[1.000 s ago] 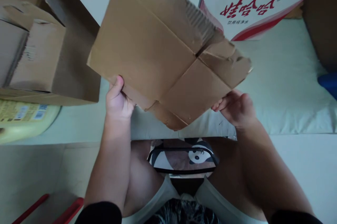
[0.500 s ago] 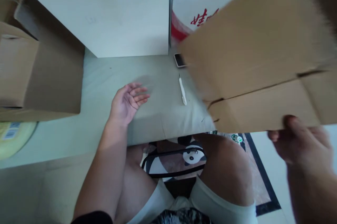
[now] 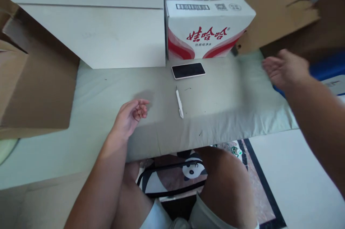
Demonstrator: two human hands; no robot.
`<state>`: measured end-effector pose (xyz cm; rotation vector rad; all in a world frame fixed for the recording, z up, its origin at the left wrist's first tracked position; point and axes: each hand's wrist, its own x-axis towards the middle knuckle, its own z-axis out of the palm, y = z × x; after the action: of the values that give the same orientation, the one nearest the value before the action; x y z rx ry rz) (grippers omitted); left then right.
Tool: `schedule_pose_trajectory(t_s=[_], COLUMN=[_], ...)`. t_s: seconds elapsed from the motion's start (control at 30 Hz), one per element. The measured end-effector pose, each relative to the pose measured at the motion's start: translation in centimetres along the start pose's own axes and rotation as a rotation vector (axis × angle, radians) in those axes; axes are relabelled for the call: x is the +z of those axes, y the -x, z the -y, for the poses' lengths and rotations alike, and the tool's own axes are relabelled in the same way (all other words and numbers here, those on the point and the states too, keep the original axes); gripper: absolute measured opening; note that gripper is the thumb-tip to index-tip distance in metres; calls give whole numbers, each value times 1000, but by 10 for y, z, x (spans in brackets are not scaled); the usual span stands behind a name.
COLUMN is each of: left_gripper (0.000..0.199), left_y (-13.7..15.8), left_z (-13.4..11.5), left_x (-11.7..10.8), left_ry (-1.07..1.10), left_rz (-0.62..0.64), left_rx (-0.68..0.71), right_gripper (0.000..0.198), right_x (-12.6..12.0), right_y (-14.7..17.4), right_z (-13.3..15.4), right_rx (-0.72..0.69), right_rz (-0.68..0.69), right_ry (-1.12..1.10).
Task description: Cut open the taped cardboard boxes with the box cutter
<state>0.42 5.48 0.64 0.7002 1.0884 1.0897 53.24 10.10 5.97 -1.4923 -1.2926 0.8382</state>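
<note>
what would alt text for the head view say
A seated person's left hand rests palm up on a pale cushion near a white pen, while the right hand is held open by a flattened cardboard piece. A phone lies before a red-and-white carton.

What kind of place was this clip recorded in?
Probably a home room used for sorting or unpacking boxes. Brown cardboard and a printed drinks carton stand around a low padded surface with a phone on it, and a panda-print mat covers the floor.
</note>
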Motion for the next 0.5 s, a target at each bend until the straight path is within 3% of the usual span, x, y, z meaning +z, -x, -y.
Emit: schedule_pose_trajectory(t_s=[0.07, 0.13, 0.27, 0.4, 0.5], left_gripper=[19, 19, 18, 18, 30], left_y=[1, 4, 10, 17, 26], left_z=[-2, -7, -14, -17, -26], left_x=[-3, -8, -19, -30, -41], left_ry=[-1, 13, 67, 206, 277], left_rz=[10, 7, -19, -100, -211], left_rx=[13, 19, 60, 182, 328], right_gripper=[28, 29, 32, 46, 50], right_x=[33, 67, 114, 151, 198], right_y=[15, 49, 107, 121, 120], right_z=[-16, -26, -18, 25, 66], right_rx=[172, 313, 506, 472, 335], right_rz=[11, 72, 157, 275, 404], right_ry=[-71, -103, -229, -167, 4])
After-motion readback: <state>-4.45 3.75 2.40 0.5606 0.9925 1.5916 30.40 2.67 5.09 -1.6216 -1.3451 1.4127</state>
